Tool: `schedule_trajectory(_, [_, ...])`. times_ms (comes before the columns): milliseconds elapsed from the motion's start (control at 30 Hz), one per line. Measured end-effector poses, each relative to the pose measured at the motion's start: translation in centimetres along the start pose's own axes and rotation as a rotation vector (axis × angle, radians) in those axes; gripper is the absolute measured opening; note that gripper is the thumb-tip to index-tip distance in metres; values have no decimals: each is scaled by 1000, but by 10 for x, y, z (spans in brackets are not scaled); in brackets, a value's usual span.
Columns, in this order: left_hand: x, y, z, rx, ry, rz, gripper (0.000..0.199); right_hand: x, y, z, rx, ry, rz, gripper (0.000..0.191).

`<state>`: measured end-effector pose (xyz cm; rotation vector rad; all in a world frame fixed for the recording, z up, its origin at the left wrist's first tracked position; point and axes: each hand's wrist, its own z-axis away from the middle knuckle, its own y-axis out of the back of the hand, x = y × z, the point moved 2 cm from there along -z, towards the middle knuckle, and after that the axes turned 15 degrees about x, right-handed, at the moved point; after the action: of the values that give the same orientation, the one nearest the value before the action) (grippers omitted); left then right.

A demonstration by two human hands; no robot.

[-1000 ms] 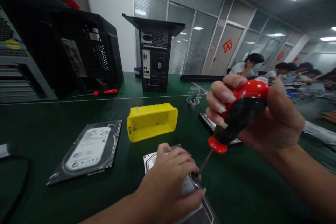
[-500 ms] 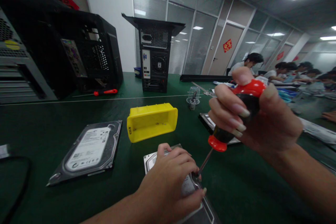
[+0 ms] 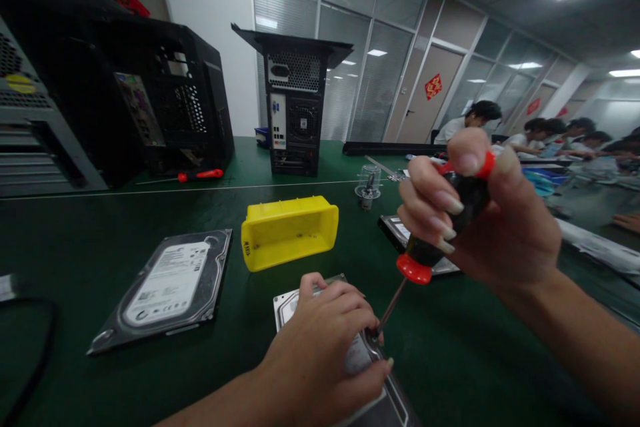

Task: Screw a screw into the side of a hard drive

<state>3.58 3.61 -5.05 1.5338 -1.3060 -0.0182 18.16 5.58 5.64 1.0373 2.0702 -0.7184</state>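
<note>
My left hand (image 3: 327, 340) is closed over a hard drive (image 3: 395, 403) on the table, fingers gripping its sides and covering much of its top. In my right hand (image 3: 485, 213) is a screwdriver (image 3: 425, 250) with a black and red handle, held tilted with the fingers wrapped round it. Its shaft slants down to the drive's edge beside my left fingertips; the tip's exact seat is hard to see. Just beyond the drive lies a yellow plastic bin (image 3: 290, 237) on its side, its opening facing me.
Another hard drive (image 3: 167, 287) lies at left; one more (image 3: 400, 233) is partly behind my right hand. A clear plastic piece (image 3: 369, 183), a red-handled screwdriver (image 3: 200, 175), a black computer tower (image 3: 297, 107) and open cases (image 3: 175, 93) stand farther back. Several people sit at far right.
My right hand has turned slightly round the screwdriver handle and shifted a little left. The left hand and the hard drive have stayed in place.
</note>
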Motion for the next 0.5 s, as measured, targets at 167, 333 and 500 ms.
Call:
schedule_trajectory(167, [0,1,1,-5,3,0,13,-4,-3,2,-13,0,45,27])
schedule_trajectory(333, [-1,-1,-1,-8,-1,5,14,-7,-8,5,16,-28,45,22])
schedule_trajectory(500, [0,-1,0,-5,2,0,14,-7,-7,6,28,-36,36,22])
